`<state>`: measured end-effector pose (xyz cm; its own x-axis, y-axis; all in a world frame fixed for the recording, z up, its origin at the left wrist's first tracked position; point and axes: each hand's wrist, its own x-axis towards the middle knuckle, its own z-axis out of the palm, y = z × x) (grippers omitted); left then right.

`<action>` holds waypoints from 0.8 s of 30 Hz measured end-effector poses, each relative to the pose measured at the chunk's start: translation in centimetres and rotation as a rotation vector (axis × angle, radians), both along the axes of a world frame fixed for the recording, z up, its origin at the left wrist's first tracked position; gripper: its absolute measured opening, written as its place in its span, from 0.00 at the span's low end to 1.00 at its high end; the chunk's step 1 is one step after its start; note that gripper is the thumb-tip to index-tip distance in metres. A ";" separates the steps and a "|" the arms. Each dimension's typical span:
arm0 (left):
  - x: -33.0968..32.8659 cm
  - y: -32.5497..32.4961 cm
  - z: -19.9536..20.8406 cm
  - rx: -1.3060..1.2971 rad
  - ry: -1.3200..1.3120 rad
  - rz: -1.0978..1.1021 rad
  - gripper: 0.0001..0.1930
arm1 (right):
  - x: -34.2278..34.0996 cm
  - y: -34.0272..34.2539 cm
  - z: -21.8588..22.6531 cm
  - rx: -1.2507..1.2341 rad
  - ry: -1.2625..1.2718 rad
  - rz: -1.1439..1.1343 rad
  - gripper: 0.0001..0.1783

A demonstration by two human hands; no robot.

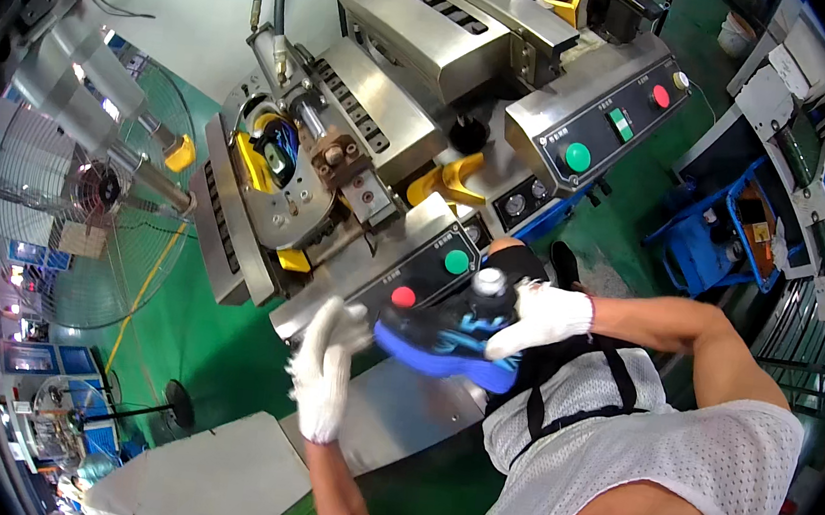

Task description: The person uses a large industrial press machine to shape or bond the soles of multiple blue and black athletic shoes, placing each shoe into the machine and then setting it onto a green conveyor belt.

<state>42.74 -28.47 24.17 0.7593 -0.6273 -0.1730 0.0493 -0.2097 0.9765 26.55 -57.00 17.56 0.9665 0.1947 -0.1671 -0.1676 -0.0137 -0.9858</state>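
Note:
A black shoe point(440, 331) with a blue sole and light-blue markings is tilted over the machine's front edge. A round silvery-white piece point(489, 283) shows at its opening. My right hand point(549, 320), in a white knit glove, grips the shoe at its heel side, with the thumb along its flank. To the left of the toe, apart from it, is my left hand point(323, 374), also gloved in white. Its fingers stretch upward, slightly blurred, and nothing shows in them. Close above the shoe lies the control panel point(427, 277) with green and red buttons.
The metal machine's left station point(282, 209) has clamps, yellow pads and a dark shoe-like item point(277, 155) inside. A second button panel point(613, 118) stands at the upper right. A large fan point(87, 193) is at left, a blue cart point(711, 239) at right, and a pale tabletop point(198, 481) below.

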 end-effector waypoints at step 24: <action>36.0 -12.9 -1.6 0.522 -0.962 0.539 0.32 | -4.6 -3.2 -4.1 0.830 0.222 -0.641 0.58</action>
